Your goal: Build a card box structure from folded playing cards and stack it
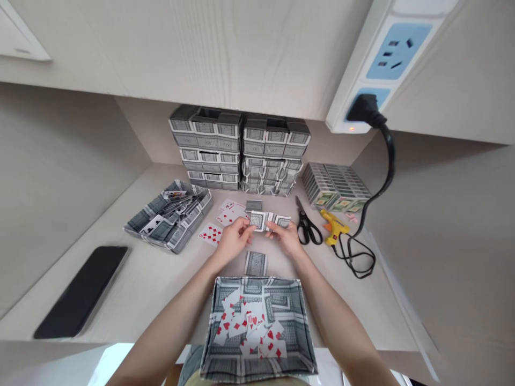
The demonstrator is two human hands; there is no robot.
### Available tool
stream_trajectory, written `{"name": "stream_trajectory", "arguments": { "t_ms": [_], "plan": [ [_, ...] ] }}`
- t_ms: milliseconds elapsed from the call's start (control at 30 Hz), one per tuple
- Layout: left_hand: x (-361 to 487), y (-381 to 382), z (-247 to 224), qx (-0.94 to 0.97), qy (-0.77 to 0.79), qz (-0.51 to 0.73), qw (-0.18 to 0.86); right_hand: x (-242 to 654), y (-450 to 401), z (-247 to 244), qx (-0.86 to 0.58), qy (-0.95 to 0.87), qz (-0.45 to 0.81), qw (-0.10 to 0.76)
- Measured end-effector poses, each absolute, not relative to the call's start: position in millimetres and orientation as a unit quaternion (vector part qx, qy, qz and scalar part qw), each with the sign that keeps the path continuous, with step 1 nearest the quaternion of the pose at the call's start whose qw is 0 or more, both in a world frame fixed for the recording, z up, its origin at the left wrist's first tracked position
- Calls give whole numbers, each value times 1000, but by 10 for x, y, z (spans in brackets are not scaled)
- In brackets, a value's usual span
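Observation:
Both hands meet at a small folded piece made of playing cards [270, 221], its patterned grey backs showing. My left hand [237, 236] pinches its left end, and my right hand [285, 236] grips its lower right side. A grey-backed card piece [256, 264] lies on the desk below the hands, and another small one [254, 205] lies just above them. Face-up diamond cards [211, 234] are spread left of my left hand. Nearest my body is an open box covered in card backs [309, 343], with cut red card pieces [254, 326] inside.
A card-covered tray [177, 244] of loose cards and a black phone [82, 292] are at left. Stacked card boxes [211, 140] stand behind. Black scissors [308, 227], a yellow glue gun [335, 227] with cable, and packed decks [336, 187] lie right. A power strip [398, 51] hangs above.

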State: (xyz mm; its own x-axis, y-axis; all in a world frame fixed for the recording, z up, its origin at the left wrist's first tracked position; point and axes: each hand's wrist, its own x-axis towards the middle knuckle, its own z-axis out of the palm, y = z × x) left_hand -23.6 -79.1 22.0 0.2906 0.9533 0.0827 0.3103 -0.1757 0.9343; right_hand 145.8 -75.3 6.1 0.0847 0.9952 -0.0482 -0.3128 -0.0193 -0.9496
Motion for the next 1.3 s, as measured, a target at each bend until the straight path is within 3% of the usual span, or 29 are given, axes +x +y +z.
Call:
{"name": "stream_trajectory", "arguments": {
  "t_ms": [200,433,633,767,867,933,1000,1067,1133,1200,1300],
  "plan": [
    [-345,-820,291,813,394,234,357,1514,-728,123,-421,-300,552,654],
    [-351,-919,311,873,351,137,311,1518,-722,126,-434,-285,544,659],
    [-394,-855,318,813,456,188,311,1523,-711,119,-433,-283,551,654],
    [-501,-730,325,748,579,247,211,1538,-703,115,-415,-268,562,664],
    [-545,-709,418,725,578,344,147,1544,-699,118,-409,-255,567,668],
    [-541,-758,534,729,520,398,198,1544,-696,120,-413,-253,567,666],
    [-522,-846,671,739,427,397,337,1542,-692,121,-421,-260,564,661],
    [-495,-947,794,751,317,299,496,1539,-689,122,-427,-270,561,655],
    [-463,-1038,880,757,241,176,582,1536,-690,124,-427,-275,560,654],
    [-430,-1105,927,750,207,105,620,1538,-694,129,-424,-275,561,656],
    [-391,-1153,960,767,235,83,591,1552,-706,136,-416,-272,560,663]
  ]
}}
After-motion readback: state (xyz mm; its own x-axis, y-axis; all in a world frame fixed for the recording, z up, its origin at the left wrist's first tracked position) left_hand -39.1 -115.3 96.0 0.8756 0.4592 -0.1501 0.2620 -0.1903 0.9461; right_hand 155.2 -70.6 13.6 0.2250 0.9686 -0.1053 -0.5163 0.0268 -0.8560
